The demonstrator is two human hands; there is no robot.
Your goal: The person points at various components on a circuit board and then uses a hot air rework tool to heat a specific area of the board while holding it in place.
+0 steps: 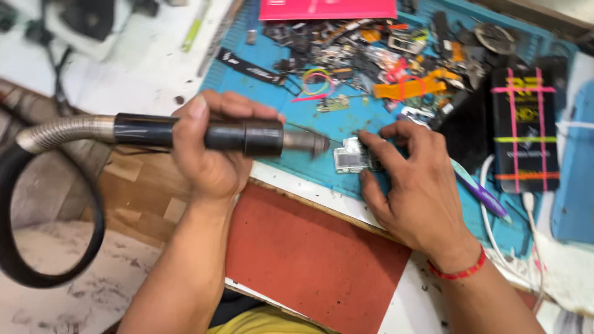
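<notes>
My left hand [213,151] grips a black hot-air handpiece [204,133] with a metal nozzle [306,142] and a ribbed metal hose [59,131]. The nozzle points right at a small circuit board [349,158] lying on the blue work mat [334,120]. My right hand [414,185], with a red thread on the wrist, presses the board down with its fingers from the right side.
A heap of small phone parts and flex cables [383,52] lies at the mat's back. A phone bound with coloured rubber bands [525,127] sits at the right, a purple pen [486,198] beside my hand. A red sheet [309,253] lies in front.
</notes>
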